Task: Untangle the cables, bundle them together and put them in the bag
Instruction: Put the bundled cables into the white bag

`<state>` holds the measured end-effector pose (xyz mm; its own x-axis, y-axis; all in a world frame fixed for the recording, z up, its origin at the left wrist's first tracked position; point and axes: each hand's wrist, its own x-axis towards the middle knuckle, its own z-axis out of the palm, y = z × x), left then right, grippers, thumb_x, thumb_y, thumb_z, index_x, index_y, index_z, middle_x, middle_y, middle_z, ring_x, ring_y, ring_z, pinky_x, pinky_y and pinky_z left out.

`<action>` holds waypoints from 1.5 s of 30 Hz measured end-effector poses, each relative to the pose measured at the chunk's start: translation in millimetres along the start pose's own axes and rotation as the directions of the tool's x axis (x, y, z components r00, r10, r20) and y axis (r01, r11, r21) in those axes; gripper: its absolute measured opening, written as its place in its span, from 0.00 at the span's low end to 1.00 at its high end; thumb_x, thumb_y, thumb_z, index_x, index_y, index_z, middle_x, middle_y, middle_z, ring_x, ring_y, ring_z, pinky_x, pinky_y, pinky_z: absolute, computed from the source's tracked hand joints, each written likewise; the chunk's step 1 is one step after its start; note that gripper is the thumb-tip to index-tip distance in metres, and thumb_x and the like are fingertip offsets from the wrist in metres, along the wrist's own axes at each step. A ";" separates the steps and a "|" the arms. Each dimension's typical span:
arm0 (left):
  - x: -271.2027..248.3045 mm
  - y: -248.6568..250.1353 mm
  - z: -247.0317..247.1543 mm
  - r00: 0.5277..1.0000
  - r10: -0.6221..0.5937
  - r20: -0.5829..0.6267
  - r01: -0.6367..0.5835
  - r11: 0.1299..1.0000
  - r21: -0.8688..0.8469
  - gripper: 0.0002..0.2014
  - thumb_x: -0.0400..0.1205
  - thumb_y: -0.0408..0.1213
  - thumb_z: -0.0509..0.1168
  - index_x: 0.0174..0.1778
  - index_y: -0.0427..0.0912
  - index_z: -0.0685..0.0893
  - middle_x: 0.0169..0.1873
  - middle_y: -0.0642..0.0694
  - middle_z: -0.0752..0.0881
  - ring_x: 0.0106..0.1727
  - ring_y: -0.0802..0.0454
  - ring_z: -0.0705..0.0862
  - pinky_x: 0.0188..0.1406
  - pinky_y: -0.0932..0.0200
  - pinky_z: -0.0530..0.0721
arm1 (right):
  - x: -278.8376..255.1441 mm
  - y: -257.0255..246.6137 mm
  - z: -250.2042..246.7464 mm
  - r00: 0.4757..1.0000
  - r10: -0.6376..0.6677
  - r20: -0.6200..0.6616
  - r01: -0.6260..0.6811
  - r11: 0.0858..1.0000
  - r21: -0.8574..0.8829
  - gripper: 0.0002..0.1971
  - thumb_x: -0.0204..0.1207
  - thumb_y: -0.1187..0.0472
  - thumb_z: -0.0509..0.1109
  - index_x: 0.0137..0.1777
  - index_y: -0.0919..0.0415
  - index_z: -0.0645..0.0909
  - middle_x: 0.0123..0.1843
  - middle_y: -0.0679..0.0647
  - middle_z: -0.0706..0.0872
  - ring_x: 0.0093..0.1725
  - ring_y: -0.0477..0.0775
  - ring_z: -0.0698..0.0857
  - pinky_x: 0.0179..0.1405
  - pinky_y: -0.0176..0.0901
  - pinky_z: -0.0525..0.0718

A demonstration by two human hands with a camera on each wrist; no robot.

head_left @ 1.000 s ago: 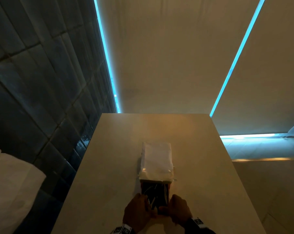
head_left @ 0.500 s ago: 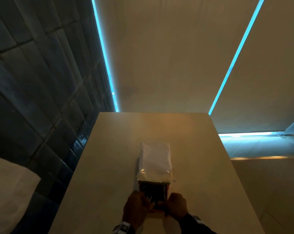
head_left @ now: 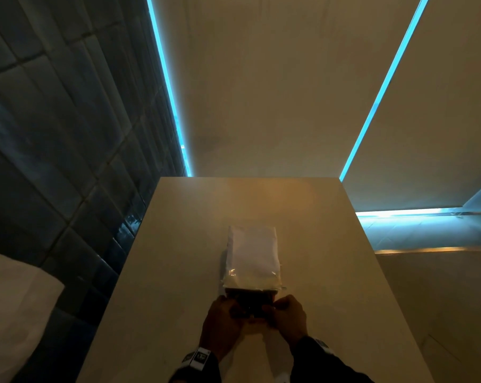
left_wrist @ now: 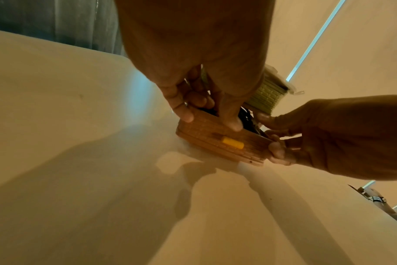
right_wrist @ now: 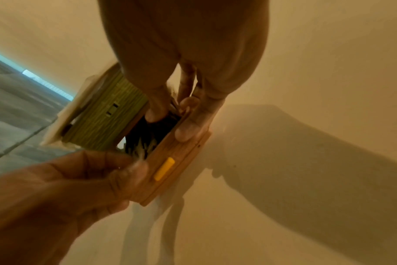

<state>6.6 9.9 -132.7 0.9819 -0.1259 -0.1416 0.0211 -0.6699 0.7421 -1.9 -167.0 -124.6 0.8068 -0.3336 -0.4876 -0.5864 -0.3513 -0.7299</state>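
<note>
In the head view the bag [head_left: 251, 258] lies lengthwise on the middle of the pale table [head_left: 325, 272], its open mouth toward the person. Bare tabletop runs on both sides of it and beyond it to the far edge; the left edge borders a dark tiled wall [head_left: 54, 120], the right edge drops to a lit floor. The left hand [head_left: 222, 324] and right hand [head_left: 287, 319] meet at the bag's mouth, fingers curled on its near rim. What sits in the mouth is dark and hard to make out here.

In the left wrist view the left hand [left_wrist: 200, 62] pinches the near flap of the bag [left_wrist: 218, 141], thumb and fingers on its upper edge, while the right hand [left_wrist: 324, 136] grips the flap's right end. The palm hides most of the opening; only a sliver of black cables [left_wrist: 247, 116] shows.

In the right wrist view the right hand [right_wrist: 188, 53] has fingertips hooked over the flap [right_wrist: 170, 170] and into the opening, and the left hand [right_wrist: 68, 188] pinches the flap's other end. The cables [right_wrist: 145, 138], black with pale tips, lie inside the bag [right_wrist: 107, 116]; the picture is blurred and their bundling cannot be told.
</note>
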 end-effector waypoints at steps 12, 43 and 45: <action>10.7 -15.0 -4.7 0.999 0.046 -0.025 -0.047 0.999 -0.019 0.11 0.73 0.42 0.72 0.49 0.46 0.90 0.46 0.55 0.78 0.47 0.54 0.81 0.40 0.78 0.71 | 1.4 7.9 -2.0 0.983 -0.182 0.034 0.184 0.982 -0.047 0.16 0.55 0.55 0.87 0.37 0.58 0.85 0.41 0.50 0.86 0.39 0.51 0.86 0.33 0.28 0.80; 54.1 -34.6 -32.9 0.991 0.011 0.132 -0.011 1.000 -0.003 0.27 0.65 0.66 0.66 0.50 0.47 0.81 0.44 0.52 0.81 0.44 0.55 0.83 0.39 0.59 0.82 | 35.2 -11.3 -20.5 0.958 -0.243 0.149 0.255 0.965 -0.061 0.22 0.46 0.37 0.72 0.42 0.40 0.78 0.44 0.51 0.87 0.43 0.56 0.87 0.41 0.48 0.88; 55.6 -33.2 -35.5 0.987 0.026 0.160 -0.037 0.997 0.066 0.30 0.66 0.67 0.64 0.52 0.46 0.82 0.46 0.51 0.81 0.47 0.52 0.82 0.41 0.56 0.83 | 38.4 -9.3 -19.9 0.955 -0.242 0.171 0.258 0.963 -0.076 0.21 0.46 0.38 0.73 0.42 0.39 0.78 0.45 0.52 0.87 0.43 0.58 0.87 0.39 0.48 0.87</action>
<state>67.2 51.1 -141.9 0.9392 -0.2591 -0.2253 -0.0279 -0.7116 0.7020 33.1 -194.0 -127.0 0.9250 -0.0842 -0.3705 -0.3620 -0.4912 -0.7923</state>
